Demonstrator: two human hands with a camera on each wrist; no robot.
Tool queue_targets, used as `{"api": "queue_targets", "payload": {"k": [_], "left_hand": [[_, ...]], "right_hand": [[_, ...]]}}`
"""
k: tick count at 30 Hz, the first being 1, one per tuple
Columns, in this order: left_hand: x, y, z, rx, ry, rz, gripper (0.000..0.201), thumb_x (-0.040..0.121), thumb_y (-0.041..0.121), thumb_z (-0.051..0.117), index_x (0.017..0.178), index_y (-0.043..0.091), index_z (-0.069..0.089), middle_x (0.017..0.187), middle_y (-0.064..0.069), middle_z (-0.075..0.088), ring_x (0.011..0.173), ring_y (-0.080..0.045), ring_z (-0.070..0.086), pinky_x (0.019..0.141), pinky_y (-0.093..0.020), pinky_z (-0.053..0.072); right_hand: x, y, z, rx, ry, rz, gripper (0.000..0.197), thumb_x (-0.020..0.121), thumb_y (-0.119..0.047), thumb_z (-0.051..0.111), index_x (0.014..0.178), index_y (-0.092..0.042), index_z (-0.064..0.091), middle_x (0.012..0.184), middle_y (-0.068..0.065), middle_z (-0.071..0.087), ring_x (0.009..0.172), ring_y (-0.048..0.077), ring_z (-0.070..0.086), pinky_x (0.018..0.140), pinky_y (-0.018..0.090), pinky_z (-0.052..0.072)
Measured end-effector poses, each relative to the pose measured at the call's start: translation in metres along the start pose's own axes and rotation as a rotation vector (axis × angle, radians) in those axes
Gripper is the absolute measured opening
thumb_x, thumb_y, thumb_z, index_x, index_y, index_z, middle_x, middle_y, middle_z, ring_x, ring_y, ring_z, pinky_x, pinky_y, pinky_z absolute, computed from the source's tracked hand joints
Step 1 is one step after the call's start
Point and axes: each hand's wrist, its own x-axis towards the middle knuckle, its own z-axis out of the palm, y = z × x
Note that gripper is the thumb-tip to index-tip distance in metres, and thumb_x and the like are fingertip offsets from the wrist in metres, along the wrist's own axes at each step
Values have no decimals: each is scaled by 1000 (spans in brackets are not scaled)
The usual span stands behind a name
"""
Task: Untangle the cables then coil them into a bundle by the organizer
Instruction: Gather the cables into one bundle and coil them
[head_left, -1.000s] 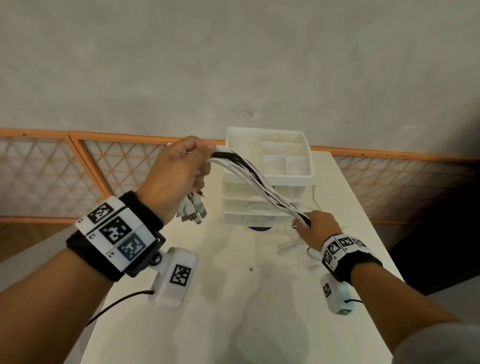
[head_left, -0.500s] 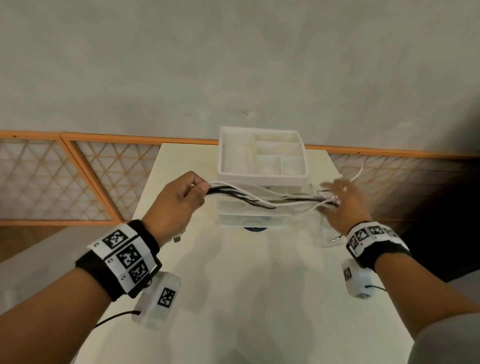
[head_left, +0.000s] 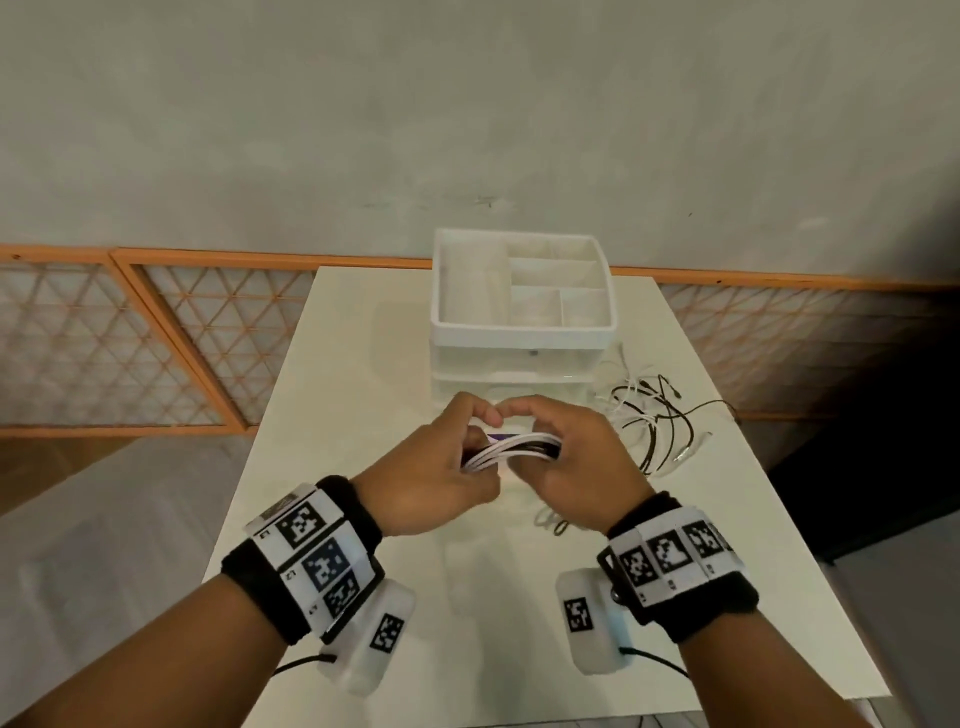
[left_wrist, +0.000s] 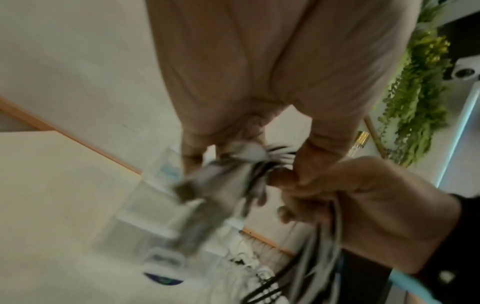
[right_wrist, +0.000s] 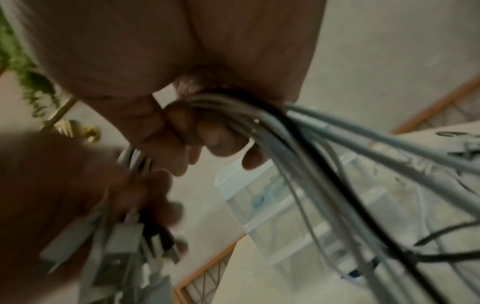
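Head view — two hands (head_left: 511, 470), one cable bundle (head_left: 511, 448)

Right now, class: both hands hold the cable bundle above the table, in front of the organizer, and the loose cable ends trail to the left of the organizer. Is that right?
Not quite. The left hand and right hand do hold the cable bundle in front of the organizer, but the loose cable ends trail to its right, as the head view shows.

I see my left hand (head_left: 436, 483) and right hand (head_left: 571, 467) gripping the cable bundle (head_left: 511, 449) together above the surface (head_left: 363, 395), before the organizer (head_left: 522, 312), loose cable ends (head_left: 660, 415) trailing right.
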Motion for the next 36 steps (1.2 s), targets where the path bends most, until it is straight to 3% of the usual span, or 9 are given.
{"api": "queue_targets", "payload": {"k": [5, 9, 14, 17, 19, 24, 28, 31, 36], "left_hand": [[-6, -10, 14, 192, -44, 55, 31, 98, 7, 45, 91, 36, 53, 80, 12, 56, 68, 1, 51, 67, -17, 38], [-1, -7, 19, 263, -54, 88, 21, 98, 8, 48, 113, 11, 62, 91, 4, 62, 72, -2, 54, 68, -21, 41], [1, -5, 8, -386, 116, -93, 50, 77, 30, 73, 124, 21, 61, 104, 1, 71, 80, -7, 66, 73, -25, 49], [1, -11, 11, -739, 146, -294, 70, 73, 69, 63, 121, 19, 65, 108, -7, 72, 98, -26, 65, 93, -46, 50], [1, -12, 16, -888, 65, -354, 84, 80, 79, 45, 125, 11, 64, 114, -16, 71, 96, -32, 67, 96, -50, 49], [8, 4, 17, -906, 93, -314, 90, 84, 74, 39, 120, -5, 62, 93, -21, 70, 73, -31, 66, 71, -40, 60], [11, 17, 19, -620, 90, -277, 77, 88, 71, 37, 101, 1, 66, 74, -16, 67, 66, -26, 64, 60, -33, 56], [13, 19, 24, -555, 91, -267, 64, 92, 65, 43, 93, 5, 66, 64, -10, 61, 56, -21, 56, 49, -27, 47], [10, 9, 24, -839, 148, -355, 54, 86, 64, 55, 91, 11, 66, 72, -7, 62, 54, -16, 55, 43, -22, 43]], "right_hand": [[-16, 11, -11, 66, -38, 52, 36, 80, 2, 69, 100, -28, 75, 78, -7, 74, 63, 15, 65, 60, 25, 49], [-21, 5, -10, 108, -135, 58, 36, 85, -17, 77, 116, -34, 72, 69, -15, 68, 64, 2, 64, 66, 14, 47], [-25, 9, -8, 288, 23, 27, 20, 89, -10, 71, 107, -16, 78, 98, -8, 79, 94, 6, 73, 86, 20, 50], [-29, 15, -11, 362, 90, 30, 18, 84, -20, 73, 101, -20, 79, 99, 1, 79, 91, 27, 72, 86, 28, 50], [-29, 14, -13, 391, 99, 11, 20, 83, -20, 71, 102, -18, 78, 101, 0, 78, 96, 22, 73, 87, 28, 51], [-29, 19, -13, 358, 26, 9, 19, 84, -18, 75, 103, -17, 78, 99, 4, 78, 91, 27, 73, 84, 38, 54], [-29, 18, -9, 349, -15, 37, 17, 81, -14, 81, 95, -20, 73, 71, 11, 66, 55, 27, 53, 54, 31, 45], [-28, 15, -6, 375, -52, 44, 23, 79, -10, 82, 93, -16, 65, 76, 16, 71, 62, 38, 61, 59, 36, 47], [-26, 13, -5, 423, -24, 62, 26, 76, -8, 85, 89, -22, 66, 84, 24, 70, 69, 28, 63, 62, 39, 48]]}}
